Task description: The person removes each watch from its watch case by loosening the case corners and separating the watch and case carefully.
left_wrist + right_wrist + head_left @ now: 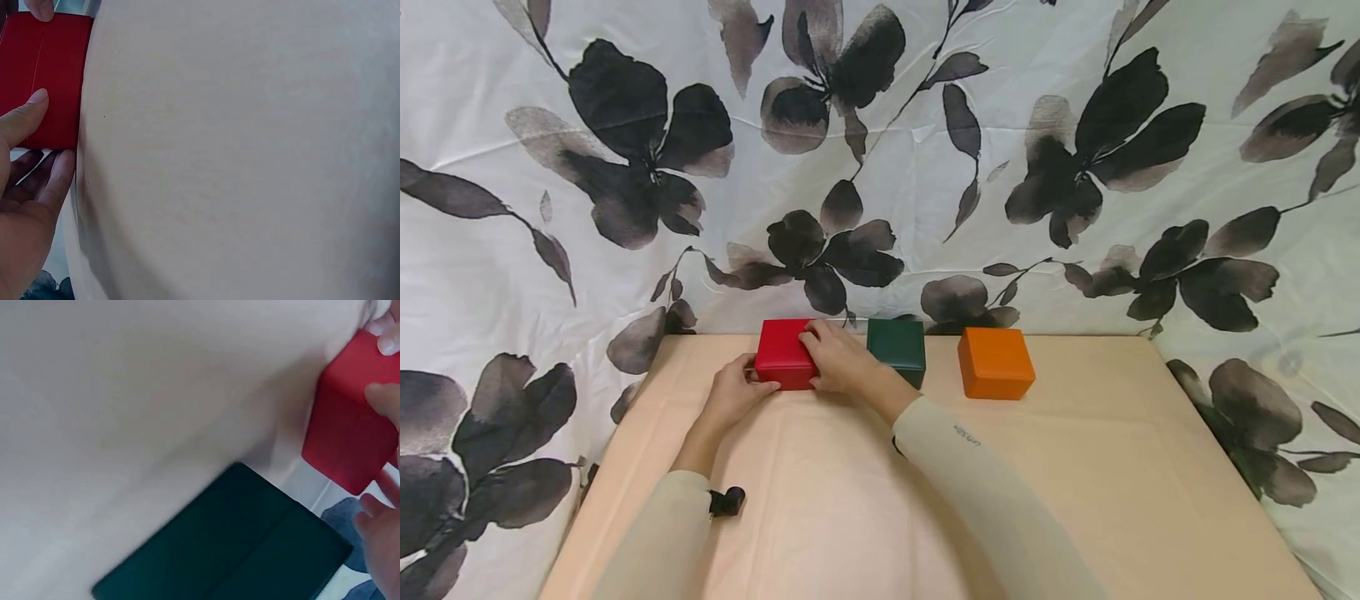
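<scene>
A red box [784,342] sits near the far edge of the table, left of the middle, with both hands on it. My left hand [735,396] holds its left side; in the left wrist view the thumb [31,115] lies across the front face, over a thin seam, and the fingers are at the left side. From the right, my right hand [842,358] grips the same box, thumb low at the front corner and fingers over the top edge. The right wrist view shows the red box [350,419] between the hands, its far side hidden.
A dark green box [897,337] stands just right of the red one, partly behind the right hand and forearm. Farther right is an orange box [996,362]. Floral cloth [925,192] hangs behind the pale table [1105,467].
</scene>
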Demonstrator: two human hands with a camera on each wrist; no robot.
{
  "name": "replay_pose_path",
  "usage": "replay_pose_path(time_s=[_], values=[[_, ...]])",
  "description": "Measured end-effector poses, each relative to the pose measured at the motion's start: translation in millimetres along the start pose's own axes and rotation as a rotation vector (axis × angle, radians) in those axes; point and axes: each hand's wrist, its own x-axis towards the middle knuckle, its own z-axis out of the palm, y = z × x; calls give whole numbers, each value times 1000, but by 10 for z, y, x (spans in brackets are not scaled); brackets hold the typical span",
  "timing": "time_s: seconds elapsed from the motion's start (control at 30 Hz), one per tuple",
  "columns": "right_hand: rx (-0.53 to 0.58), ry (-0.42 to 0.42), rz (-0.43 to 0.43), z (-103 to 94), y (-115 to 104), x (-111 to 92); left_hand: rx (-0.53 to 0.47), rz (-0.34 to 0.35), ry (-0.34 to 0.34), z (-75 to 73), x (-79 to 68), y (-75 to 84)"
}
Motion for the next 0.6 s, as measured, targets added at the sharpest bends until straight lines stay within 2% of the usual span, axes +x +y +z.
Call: replay_pose_path(time_s=[0.13,0.27,0.43,0.6], values=[[158,-32,46,-55,43,61,-4,1,-2,11,-3,21],[245,-38,34,-107,89,86,-16,1,-2,18,-5,58],[309,-60,54,-134,90,101,-13,2,5,10,-2,49],[302,-94,99,-140,77,116,-20,-14,12,27,-6,23]])
